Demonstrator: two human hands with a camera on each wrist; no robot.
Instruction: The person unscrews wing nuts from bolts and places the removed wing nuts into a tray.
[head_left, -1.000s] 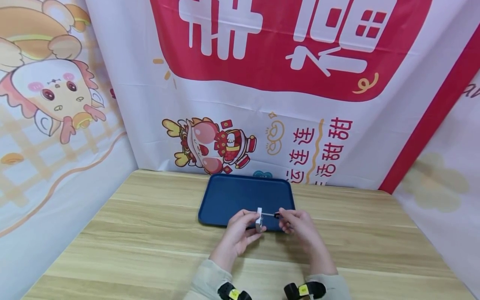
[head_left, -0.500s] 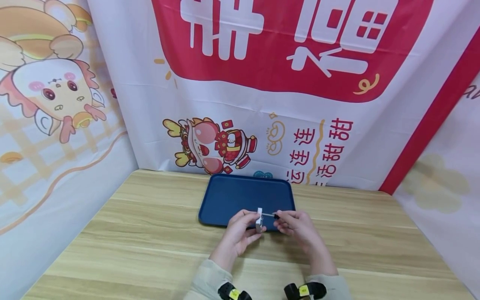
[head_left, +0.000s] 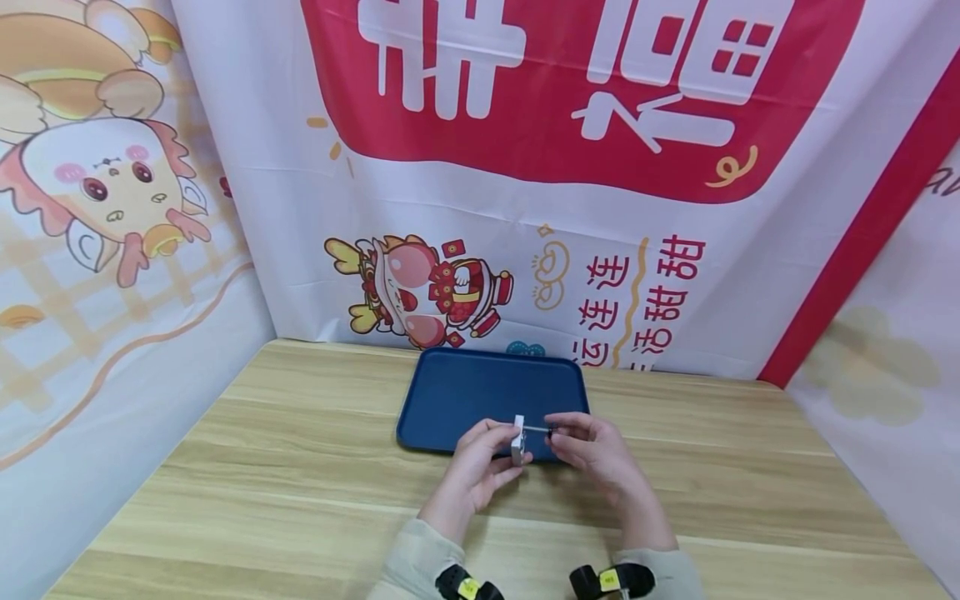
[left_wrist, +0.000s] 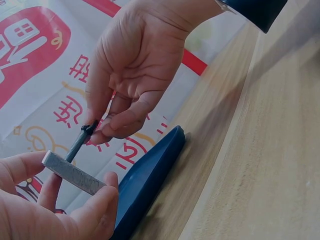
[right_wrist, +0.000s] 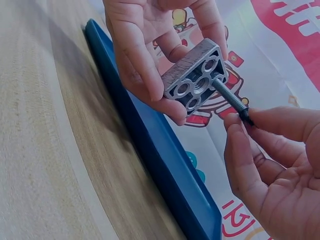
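My left hand (head_left: 480, 465) grips a small silver metal block (right_wrist: 196, 80) by its edges, between the thumb and fingers. Several round holes show on the block's face in the right wrist view. A threaded bolt (right_wrist: 231, 97) with a black wing-shaped head (left_wrist: 89, 128) stands in one of the outer holes, most of its thread outside the block. My right hand (head_left: 592, 446) pinches the black head between thumb and fingertips. Both hands are raised over the near edge of a dark blue tray (head_left: 491, 392).
The tray lies on a wood-grain table (head_left: 315, 475), near the back edge. Behind it hangs a printed white and red cloth (head_left: 465, 200), with another patterned cloth (head_left: 120, 250) on the left. Black camera straps (head_left: 611, 579) sit on both wrists.
My right fingers have shifted and turned about the bolt's black head, now covering more of it. The left hand and the metal block stay in place.
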